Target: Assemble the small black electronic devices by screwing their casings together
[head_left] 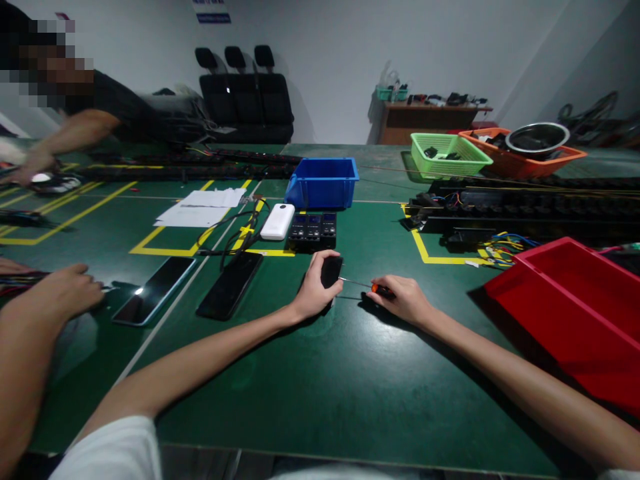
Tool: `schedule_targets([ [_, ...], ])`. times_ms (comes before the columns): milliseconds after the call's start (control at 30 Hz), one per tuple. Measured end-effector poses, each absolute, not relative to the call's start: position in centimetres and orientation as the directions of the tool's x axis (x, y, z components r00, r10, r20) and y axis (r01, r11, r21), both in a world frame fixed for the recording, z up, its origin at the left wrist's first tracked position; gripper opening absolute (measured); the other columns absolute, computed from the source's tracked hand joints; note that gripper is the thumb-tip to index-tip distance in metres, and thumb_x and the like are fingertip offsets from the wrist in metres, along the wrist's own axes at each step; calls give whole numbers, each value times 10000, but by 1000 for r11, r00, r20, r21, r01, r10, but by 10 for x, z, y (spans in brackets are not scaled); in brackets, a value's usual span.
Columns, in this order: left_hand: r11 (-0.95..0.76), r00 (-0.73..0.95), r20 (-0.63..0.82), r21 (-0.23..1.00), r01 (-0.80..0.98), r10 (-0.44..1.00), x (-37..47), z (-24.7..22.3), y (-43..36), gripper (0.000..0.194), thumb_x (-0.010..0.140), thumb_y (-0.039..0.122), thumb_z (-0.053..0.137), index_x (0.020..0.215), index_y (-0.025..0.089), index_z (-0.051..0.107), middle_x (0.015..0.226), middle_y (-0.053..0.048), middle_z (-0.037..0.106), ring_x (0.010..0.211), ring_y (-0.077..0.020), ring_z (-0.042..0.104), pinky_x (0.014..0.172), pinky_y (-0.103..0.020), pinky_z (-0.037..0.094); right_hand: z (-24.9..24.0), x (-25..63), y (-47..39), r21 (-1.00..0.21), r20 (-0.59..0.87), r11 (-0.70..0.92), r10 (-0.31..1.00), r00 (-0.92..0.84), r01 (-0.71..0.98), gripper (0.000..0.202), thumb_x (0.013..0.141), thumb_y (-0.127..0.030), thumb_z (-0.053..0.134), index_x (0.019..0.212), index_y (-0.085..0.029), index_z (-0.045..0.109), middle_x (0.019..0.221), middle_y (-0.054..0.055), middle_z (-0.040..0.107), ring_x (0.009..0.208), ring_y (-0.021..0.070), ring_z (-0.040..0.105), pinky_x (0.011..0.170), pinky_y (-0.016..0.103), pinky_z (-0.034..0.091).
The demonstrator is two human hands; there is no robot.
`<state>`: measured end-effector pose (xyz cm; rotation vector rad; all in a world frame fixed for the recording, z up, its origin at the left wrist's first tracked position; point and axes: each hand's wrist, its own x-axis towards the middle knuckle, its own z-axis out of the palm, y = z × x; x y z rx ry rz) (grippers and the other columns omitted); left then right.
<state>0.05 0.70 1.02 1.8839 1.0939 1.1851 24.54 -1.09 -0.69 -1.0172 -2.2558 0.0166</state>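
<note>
My left hand [315,288] grips a small black box-shaped part [331,271], tilted up a little above the green table [320,393]. In my right hand [404,297] is a screwdriver [376,289] with an orange-and-black handle. Its thin shaft points left, and the tip meets or nearly meets the right side of the black part; exact contact is too small to tell. Just beyond my left hand stand several black modules with small dark displays [313,231]. A white power bank [278,222] lies beside them.
Two phones, one black [230,285] and one blue-edged [155,291], lie left. Beyond are a blue bin [325,183] and white papers [200,207]. At right are a red bin [565,300], loose wires [505,248] and a green basket [450,157]. Another person's hand [70,293] holds wires.
</note>
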Motion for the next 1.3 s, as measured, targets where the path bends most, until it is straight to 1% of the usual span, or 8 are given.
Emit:
schedule_targets([
  [67, -436, 243, 375, 849, 297, 895, 1, 10, 7, 484, 764, 178, 624, 1219, 237, 469, 1181, -65, 524, 1090, -213, 542, 982, -382, 430, -8, 245, -11, -269, 569, 692, 675, -470, 670, 244, 886, -412, 626, 944, -176, 605, 829, 79, 728, 671, 167, 686, 590, 244, 488],
  [233, -439, 240, 380, 852, 287, 893, 0, 10, 8, 489, 751, 174, 632, 1211, 241, 481, 1180, -63, 528, 1087, -215, 545, 981, -387, 431, -8, 246, -11, -256, 552, 672, 692, -466, 695, 225, 904, -412, 597, 877, -189, 603, 733, 46, 694, 600, 145, 640, 548, 234, 444],
  [367, -441, 245, 379, 846, 300, 892, 0, 10, 8, 487, 759, 175, 625, 1216, 241, 469, 1191, -65, 520, 1097, -216, 540, 985, -388, 428, -7, 247, -10, -234, 553, 685, 677, -485, 690, 237, 923, -412, 577, 848, -188, 596, 762, 52, 702, 612, 138, 636, 556, 229, 430],
  [500, -439, 243, 376, 843, 311, 894, 0, 11, 7, 484, 763, 175, 622, 1217, 239, 467, 1189, -66, 519, 1094, -216, 537, 981, -390, 429, -7, 248, -10, -221, 558, 704, 659, -504, 675, 234, 932, -396, 571, 847, -181, 604, 812, 69, 719, 654, 147, 656, 578, 234, 442],
  [667, -439, 232, 381, 846, 303, 895, 1, 10, 7, 484, 756, 176, 625, 1211, 244, 475, 1177, -62, 523, 1076, -210, 540, 970, -383, 433, -6, 248, -11, -217, 540, 700, 666, -514, 680, 240, 940, -392, 557, 869, -176, 633, 846, 87, 729, 688, 157, 672, 606, 241, 463],
  [967, -427, 239, 364, 846, 321, 900, 0, 11, 8, 483, 772, 186, 618, 1224, 243, 457, 1182, -67, 519, 1070, -212, 540, 967, -386, 435, -4, 247, -11, -190, 544, 721, 642, -540, 666, 222, 947, -369, 552, 901, -172, 644, 845, 82, 730, 681, 158, 663, 616, 249, 470],
  [1100, -432, 235, 371, 845, 316, 898, 0, 10, 8, 478, 767, 185, 621, 1215, 241, 466, 1179, -66, 521, 1071, -211, 539, 964, -382, 437, -2, 247, -12, -198, 542, 727, 640, -545, 657, 215, 950, -361, 547, 913, -171, 641, 845, 79, 727, 686, 158, 661, 621, 250, 470],
  [1300, -429, 231, 372, 853, 297, 899, 0, 10, 8, 490, 751, 179, 633, 1212, 243, 477, 1174, -63, 529, 1060, -209, 545, 966, -379, 438, 0, 246, -13, -217, 527, 726, 650, -548, 653, 218, 954, -356, 536, 925, -167, 643, 784, 65, 708, 654, 151, 648, 604, 245, 457],
])
